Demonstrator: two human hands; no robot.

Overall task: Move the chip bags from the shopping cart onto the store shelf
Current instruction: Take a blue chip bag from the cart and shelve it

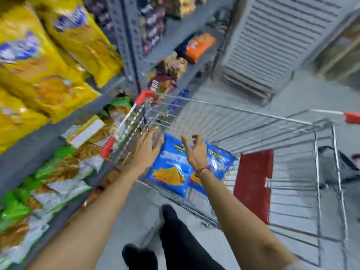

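A blue chip bag (175,168) lies inside the wire shopping cart (253,117), against its near left corner. My left hand (145,148) hovers over the cart's left edge, fingers spread and holding nothing. Above the upper part of the blue bag is my right hand (194,151), with its fingers curled apart and nothing in them. The grey store shelf (58,121) runs along the left, holding yellow chip bags (39,61) above and green-and-white bags (48,182) below. The picture is blurred by motion.
A red flap (253,184) stands inside the cart to the right of the blue bag. Farther shelves hold orange bags (198,45) and dark packets. A white slatted panel (272,39) leans at the back right. My dark trouser leg (181,236) is below.
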